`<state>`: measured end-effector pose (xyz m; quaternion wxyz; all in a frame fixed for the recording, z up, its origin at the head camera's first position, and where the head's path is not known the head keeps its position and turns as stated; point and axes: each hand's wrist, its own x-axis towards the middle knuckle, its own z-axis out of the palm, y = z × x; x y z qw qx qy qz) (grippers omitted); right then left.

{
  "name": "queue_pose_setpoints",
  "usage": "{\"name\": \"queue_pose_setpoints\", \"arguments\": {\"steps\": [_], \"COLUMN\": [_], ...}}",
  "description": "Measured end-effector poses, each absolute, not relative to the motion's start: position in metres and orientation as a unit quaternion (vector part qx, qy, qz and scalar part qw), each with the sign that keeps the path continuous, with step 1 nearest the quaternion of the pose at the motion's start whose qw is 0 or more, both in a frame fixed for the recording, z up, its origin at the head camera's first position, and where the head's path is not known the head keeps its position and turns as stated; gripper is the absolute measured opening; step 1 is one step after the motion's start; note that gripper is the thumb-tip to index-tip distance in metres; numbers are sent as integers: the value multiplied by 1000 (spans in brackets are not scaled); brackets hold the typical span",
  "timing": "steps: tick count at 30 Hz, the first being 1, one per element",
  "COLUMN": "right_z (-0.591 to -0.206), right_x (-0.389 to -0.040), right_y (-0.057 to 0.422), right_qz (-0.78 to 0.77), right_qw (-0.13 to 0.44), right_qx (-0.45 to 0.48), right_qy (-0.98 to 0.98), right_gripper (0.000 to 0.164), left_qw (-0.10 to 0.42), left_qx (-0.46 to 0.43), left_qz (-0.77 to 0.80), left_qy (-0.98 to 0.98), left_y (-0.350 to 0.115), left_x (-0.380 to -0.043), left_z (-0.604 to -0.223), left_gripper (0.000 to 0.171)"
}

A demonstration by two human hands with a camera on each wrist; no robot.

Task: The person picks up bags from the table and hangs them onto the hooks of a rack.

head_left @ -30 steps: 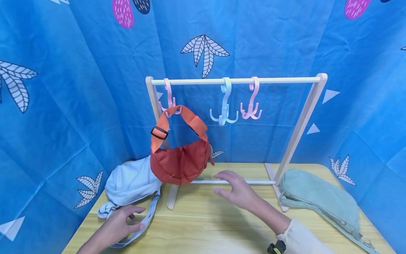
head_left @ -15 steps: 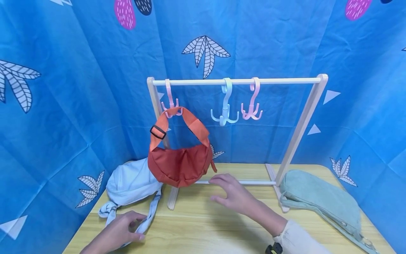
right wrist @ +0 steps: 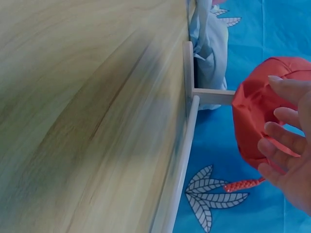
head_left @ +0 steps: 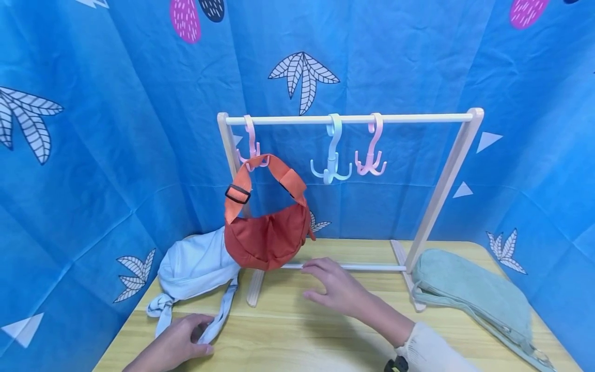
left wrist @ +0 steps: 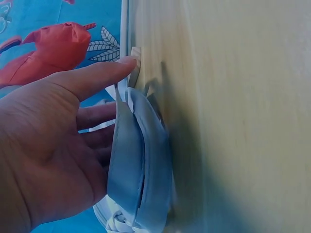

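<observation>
A red waist bag (head_left: 267,237) hangs by its orange strap (head_left: 294,184) from the left pink hook (head_left: 251,137) on the rack. Beneath and left of it, a light blue bag (head_left: 197,263) lies on the table with its strap looped toward the front. My left hand (head_left: 172,343) is at that strap (left wrist: 127,160); its fingers are behind the band and the thumb stands apart from it. My right hand (head_left: 339,289), fingers relaxed and holding nothing, hovers before the rack's lower bar, to the right of the red bag.
The wooden rack's top bar (head_left: 418,118) also carries a blue hook (head_left: 331,155) and a second pink hook (head_left: 372,150), both without bags. A green bag (head_left: 474,289) lies at the table's right, beside the rack's foot. Blue patterned cloth (head_left: 395,62) surrounds the table.
My left hand has shifted slightly right and down along the light blue strap. The right hand has drifted a little left and down. The hanging red bag sways slightly.
</observation>
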<state>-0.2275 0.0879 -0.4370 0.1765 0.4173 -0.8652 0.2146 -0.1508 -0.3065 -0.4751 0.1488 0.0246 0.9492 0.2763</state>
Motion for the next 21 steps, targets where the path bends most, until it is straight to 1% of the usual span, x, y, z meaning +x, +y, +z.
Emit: {"name": "queue_pose_setpoints", "arguments": {"steps": [4, 11, 21], "right_z": [-438, -441, -444], "right_x": [-227, -226, -225], "right_y": [84, 78, 66], "right_qz": [206, 199, 175], "right_qw": [175, 160, 163], "right_qx": [426, 431, 451], "right_qy": [-864, -866, -860], "right_gripper": [47, 47, 48], "left_qw": [139, 147, 149], "left_qx": [40, 34, 34], "left_qz": [282, 289, 311], "left_qy": [948, 945, 938], "left_y": [-308, -309, -311], "left_x": [-150, -150, -150], "left_z": [-475, -475, -475], "left_gripper": [62, 56, 51]}}
